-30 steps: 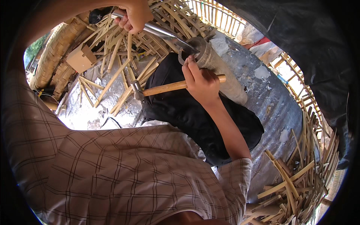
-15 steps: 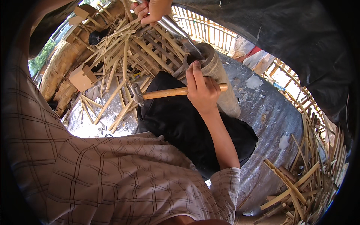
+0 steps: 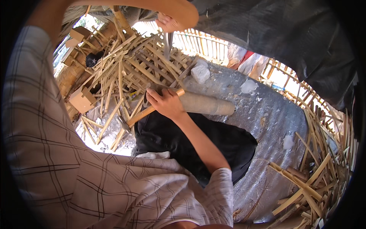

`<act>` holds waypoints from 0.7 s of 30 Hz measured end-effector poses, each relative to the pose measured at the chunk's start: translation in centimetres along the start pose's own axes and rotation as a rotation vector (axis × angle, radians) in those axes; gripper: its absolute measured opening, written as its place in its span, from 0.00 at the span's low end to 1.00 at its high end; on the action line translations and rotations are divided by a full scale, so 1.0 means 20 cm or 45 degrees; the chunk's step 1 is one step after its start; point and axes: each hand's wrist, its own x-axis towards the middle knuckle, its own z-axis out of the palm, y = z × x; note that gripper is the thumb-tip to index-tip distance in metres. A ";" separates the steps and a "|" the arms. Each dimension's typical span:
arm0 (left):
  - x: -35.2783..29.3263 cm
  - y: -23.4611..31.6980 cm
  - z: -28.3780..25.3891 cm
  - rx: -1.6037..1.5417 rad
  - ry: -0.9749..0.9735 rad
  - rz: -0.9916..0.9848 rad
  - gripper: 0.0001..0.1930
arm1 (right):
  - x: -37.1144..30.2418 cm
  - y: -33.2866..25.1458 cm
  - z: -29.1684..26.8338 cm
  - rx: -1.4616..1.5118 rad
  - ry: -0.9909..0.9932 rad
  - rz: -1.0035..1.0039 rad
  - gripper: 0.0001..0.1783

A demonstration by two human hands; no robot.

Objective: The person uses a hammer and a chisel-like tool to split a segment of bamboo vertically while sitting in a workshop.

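Observation:
At the top, with its forearm bent across, my left hand (image 3: 167, 23) is closed around a metal chisel-like tool (image 3: 168, 42), whose blade points down and is blurred. My right hand (image 3: 167, 104) grips the wooden handle of a hammer (image 3: 141, 115); its head hangs at the lower left, over the black cloth on my lap (image 3: 198, 133). Those same right fingers rest on the near-left end of a thick hollow tube, seemingly bamboo (image 3: 209, 104), which lies slanting away to the right. The chisel is apart from the tube, and my hand partly hides the tube's mouth.
Split bamboo strips (image 3: 141, 61) are heaped ahead to the left, beside a cardboard box (image 3: 82, 99). More strips (image 3: 301, 187) lie at the lower right. A pale lump (image 3: 200, 73) sits on the dark sheet (image 3: 267, 133). Black sheeting (image 3: 274, 34) hangs overhead at the right.
The chisel has come out of the tube's mouth and my left arm has risen. The tube has tipped from steep to nearly lying, its mouth moving left and nearer. My right hand and hammer moved left and down.

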 end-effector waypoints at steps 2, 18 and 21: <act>0.02 -0.03 0.02 0.036 -0.007 -0.039 0.08 | -0.03 -0.04 0.02 0.135 -0.044 -0.125 0.07; 0.48 -0.17 1.85 -2.024 -0.494 0.382 0.14 | 0.03 0.10 -0.20 -0.308 -0.239 -0.547 0.11; 0.42 0.15 2.11 -2.485 -0.312 0.321 0.23 | 0.15 0.25 -0.35 -0.326 -0.297 -0.518 0.12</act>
